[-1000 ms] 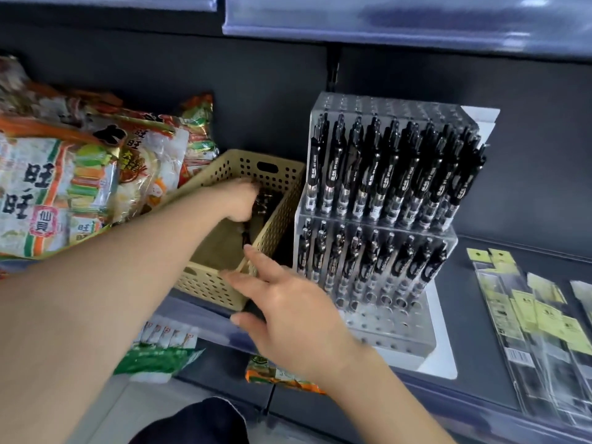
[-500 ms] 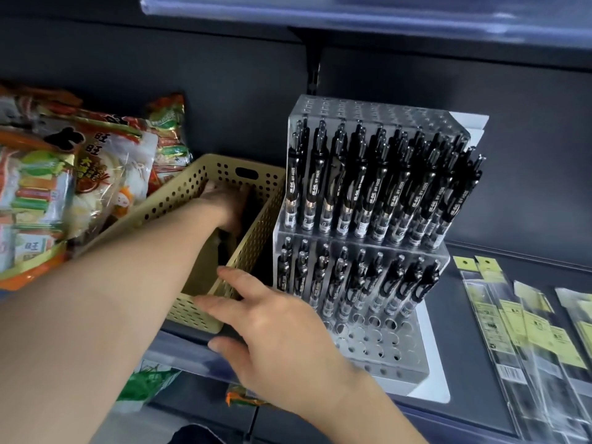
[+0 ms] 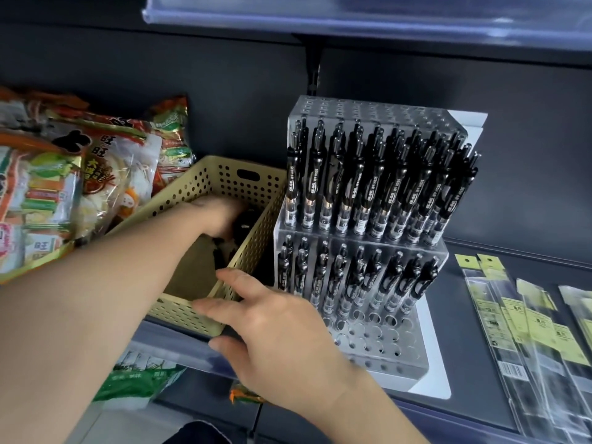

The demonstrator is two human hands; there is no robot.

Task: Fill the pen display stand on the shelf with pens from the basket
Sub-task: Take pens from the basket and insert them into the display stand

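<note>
Left hand (image 3: pixel 217 216) dipped lower in basket (image 3: pixel 184 320), black pens (image 3: pixel 362 187), snack bag (image 3: pixel 105 168) reading 旺旺

Dark back panel (image 3: pixel 224 75) beneath a clear-edged upper shelf (image 3: pixel 368 17).

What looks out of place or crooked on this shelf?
The beige basket sits askew, angled to the shelf edge, its near corner at the front, where the right hand touches it. The pen stand looks fine; its front holes are simply unfilled.
</note>
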